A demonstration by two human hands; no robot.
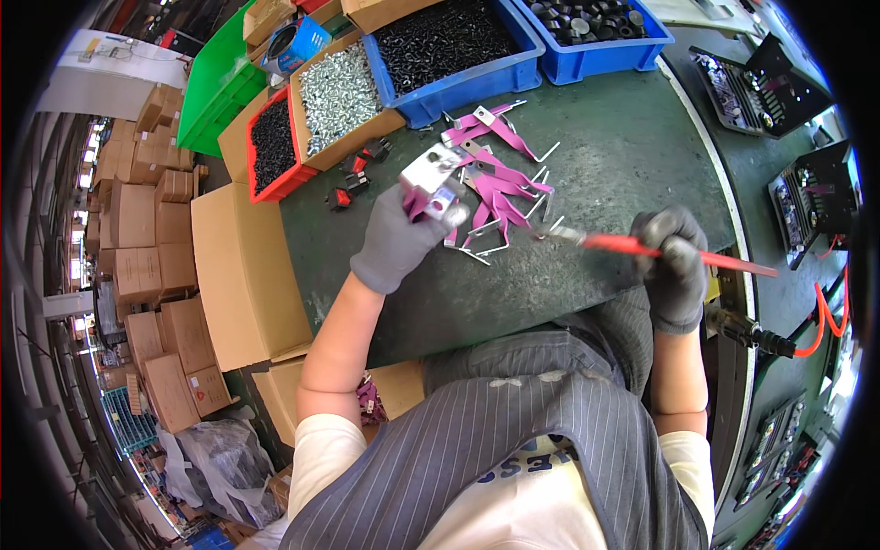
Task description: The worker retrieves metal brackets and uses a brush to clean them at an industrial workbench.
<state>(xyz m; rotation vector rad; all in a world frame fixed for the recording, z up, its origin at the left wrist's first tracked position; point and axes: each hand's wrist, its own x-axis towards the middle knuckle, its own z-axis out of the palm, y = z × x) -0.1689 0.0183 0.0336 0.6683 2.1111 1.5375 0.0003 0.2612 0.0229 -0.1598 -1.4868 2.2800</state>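
Note:
In a grey glove, my left hand [399, 234] grips a pink-and-silver bracket [431, 171], raised over the green worktable [596, 137]. My right hand [672, 261], also gloved, is closed around a long red-handled tool [610, 244] whose blurred metal head points left toward the pink brackets [500, 183]. These lie in a loose pile with thin metal rods among them, just beyond my left hand. Several small black-and-red parts [357, 167] lie to the left of the pile.
Bins of fasteners [440, 55] and black caps [591, 23], a green crate [206, 92] and open cardboard [238, 275] border the table's back and left. Black metal fixtures [761, 87] and an air tool with red hose [761, 339] are at the right. Stacked boxes [137, 229] stand farther left.

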